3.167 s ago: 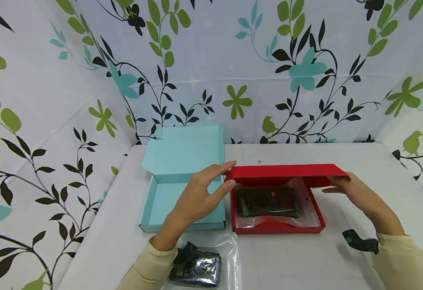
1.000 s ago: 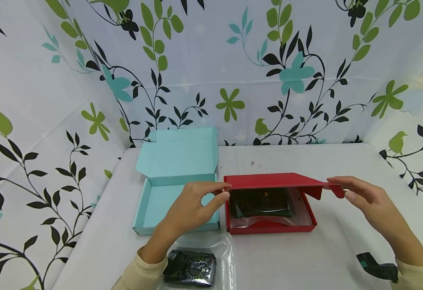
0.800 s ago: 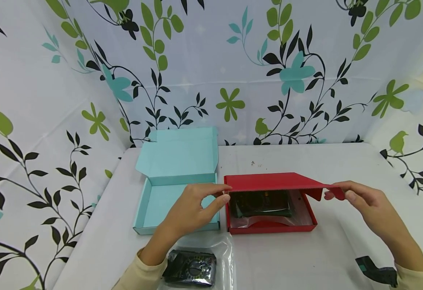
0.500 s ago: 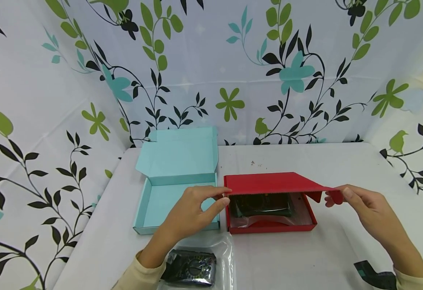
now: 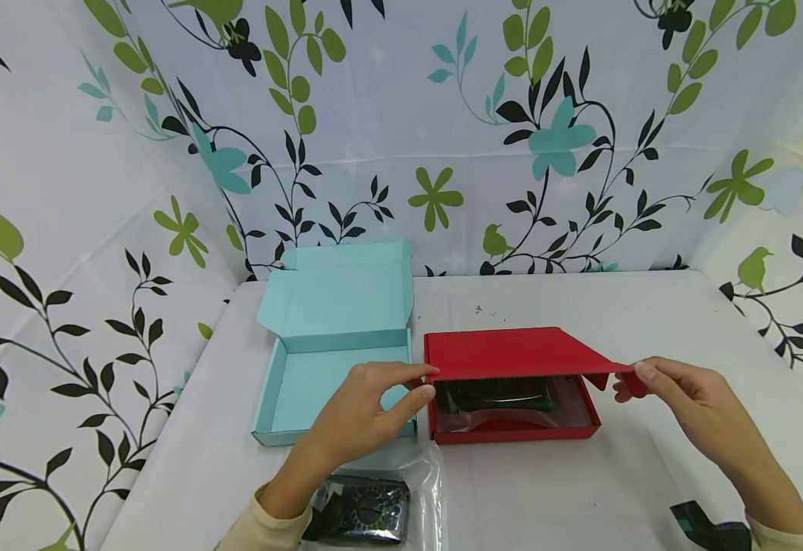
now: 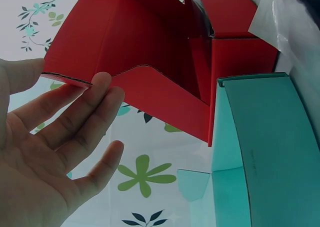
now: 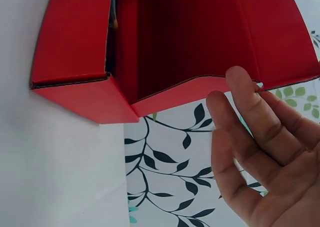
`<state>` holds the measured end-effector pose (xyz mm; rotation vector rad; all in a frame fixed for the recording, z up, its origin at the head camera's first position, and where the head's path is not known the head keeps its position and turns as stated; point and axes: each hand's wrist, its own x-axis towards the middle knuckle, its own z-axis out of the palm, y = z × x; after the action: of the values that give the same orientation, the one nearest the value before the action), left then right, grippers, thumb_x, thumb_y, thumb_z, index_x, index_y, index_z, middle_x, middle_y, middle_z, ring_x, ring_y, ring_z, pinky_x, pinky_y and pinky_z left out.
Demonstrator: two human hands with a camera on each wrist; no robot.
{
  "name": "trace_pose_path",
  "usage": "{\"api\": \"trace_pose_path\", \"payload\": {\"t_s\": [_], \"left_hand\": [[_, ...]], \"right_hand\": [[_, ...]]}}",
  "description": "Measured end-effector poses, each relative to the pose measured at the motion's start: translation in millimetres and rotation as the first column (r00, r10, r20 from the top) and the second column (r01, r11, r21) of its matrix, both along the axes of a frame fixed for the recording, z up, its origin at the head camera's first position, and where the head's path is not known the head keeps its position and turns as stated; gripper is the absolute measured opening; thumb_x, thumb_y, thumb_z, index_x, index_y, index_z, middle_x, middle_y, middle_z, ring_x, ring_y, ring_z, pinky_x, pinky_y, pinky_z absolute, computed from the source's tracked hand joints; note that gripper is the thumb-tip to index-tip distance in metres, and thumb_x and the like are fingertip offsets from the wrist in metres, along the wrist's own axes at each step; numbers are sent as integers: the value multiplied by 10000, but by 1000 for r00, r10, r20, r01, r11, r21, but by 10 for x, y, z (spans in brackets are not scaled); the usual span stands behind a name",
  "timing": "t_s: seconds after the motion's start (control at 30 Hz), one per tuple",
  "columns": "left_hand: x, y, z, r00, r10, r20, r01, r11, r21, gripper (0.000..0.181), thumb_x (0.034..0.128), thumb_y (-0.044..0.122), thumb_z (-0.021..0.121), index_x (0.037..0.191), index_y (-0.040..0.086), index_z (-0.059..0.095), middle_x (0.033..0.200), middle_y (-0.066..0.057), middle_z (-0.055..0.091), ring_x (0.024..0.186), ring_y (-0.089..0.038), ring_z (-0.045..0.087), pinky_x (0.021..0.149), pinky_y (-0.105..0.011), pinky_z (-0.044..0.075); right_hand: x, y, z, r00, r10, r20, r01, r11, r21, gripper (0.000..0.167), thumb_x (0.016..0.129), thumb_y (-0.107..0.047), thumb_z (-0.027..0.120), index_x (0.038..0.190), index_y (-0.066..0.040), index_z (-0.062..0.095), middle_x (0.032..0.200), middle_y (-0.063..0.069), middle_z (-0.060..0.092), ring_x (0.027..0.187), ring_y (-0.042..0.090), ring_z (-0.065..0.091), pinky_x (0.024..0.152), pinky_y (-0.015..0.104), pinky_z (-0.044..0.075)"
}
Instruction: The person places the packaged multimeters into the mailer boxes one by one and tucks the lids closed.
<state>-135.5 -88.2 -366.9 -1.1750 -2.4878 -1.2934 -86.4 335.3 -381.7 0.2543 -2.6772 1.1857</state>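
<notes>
A red cardboard box [image 5: 514, 438] stands on the table, its lid [image 5: 511, 352] tilted partly down over it. Inside lies a dark item in clear plastic [image 5: 501, 395], half hidden by the lid. My left hand [image 5: 367, 405] pinches the lid's left front corner; in the left wrist view the thumb and fingertips [image 6: 102, 82] meet the edge from both sides. On the right, my other hand [image 5: 690, 402] pinches the lid's side flap, and the right wrist view has its fingertips [image 7: 237, 79] against the flap's edge.
Left of the red box sits a light-blue box [image 5: 305, 390] with its lid raised. In front of it lies a clear plastic bag [image 5: 429, 490] with a dark, shiny packaged device [image 5: 370, 509]. A leaf-patterned cloth [image 5: 373, 92] hangs behind the white table [image 5: 580, 497].
The red lid has come down lower over the box, both hands moving down with it. Earlier the right hand reached under the lid's right end; now it pinches the flap.
</notes>
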Motion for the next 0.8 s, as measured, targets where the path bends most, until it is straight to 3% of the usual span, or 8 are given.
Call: {"api": "trace_pose_path", "payload": {"t_s": [0.37, 0.67, 0.8], "left_hand": [[59, 13, -39, 1000, 11, 14, -10, 1000, -29, 373, 1061, 325, 610, 1318, 77, 718, 1206, 53, 733, 1130, -109, 668, 964, -406, 543], [104, 16, -65, 999, 24, 22, -23, 998, -63, 374, 1062, 335, 600, 1310, 84, 725, 1192, 59, 738, 1138, -121, 665, 946, -402, 552], [123, 11, -89, 1000, 11, 29, -9, 998, -66, 375, 1068, 330, 590, 1308, 74, 723, 1194, 52, 737, 1121, -131, 675, 932, -394, 558]], "right_hand": [[72, -52, -52, 998, 52, 31, -50, 996, -77, 250, 1107, -132, 488, 1202, -36, 699, 861, 18, 725, 735, 215, 636, 638, 292, 498], [95, -61, -82, 998, 63, 11, -62, 995, -76, 291, 1118, -130, 450, 1192, -35, 715, 912, 26, 727, 756, 208, 654, 663, 267, 527], [100, -55, -102, 1000, 20, 15, -19, 999, -39, 310, 1120, -159, 457, 1176, -28, 733, 926, -2, 731, 784, 189, 648, 667, 258, 528]]}}
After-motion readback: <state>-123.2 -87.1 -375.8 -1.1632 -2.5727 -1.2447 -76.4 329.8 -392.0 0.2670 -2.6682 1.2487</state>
